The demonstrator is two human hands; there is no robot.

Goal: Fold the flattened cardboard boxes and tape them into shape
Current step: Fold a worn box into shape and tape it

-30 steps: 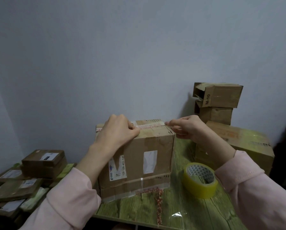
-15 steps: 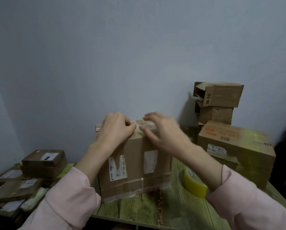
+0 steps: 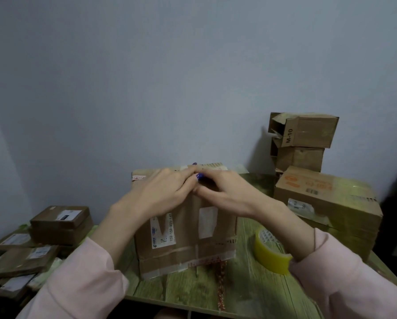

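Note:
A brown cardboard box [image 3: 186,238] with white labels and old tape stands upright on the green wooden table [image 3: 250,293]. Both my hands lie on its top front edge and meet at the middle. My left hand [image 3: 163,192] rests flat over the top left, fingers stretched toward the right. My right hand [image 3: 225,192] presses its fingers against the top edge and upper front face, beside the left fingertips. A strip of clear tape runs across the top behind my fingers. A yellow tape roll [image 3: 271,256] lies on the table to the right of the box, partly behind my right sleeve.
A large taped carton [image 3: 326,203] sits at the right. Behind it, two small folded boxes [image 3: 305,134] are stacked against the wall. Several flattened and small boxes [image 3: 61,222] are piled low at the left, off the table's edge.
My right hand has swung from the box's right corner to the middle of the top edge, sliding down to meet the left fingers. My left hand has flattened and spread toward the right.

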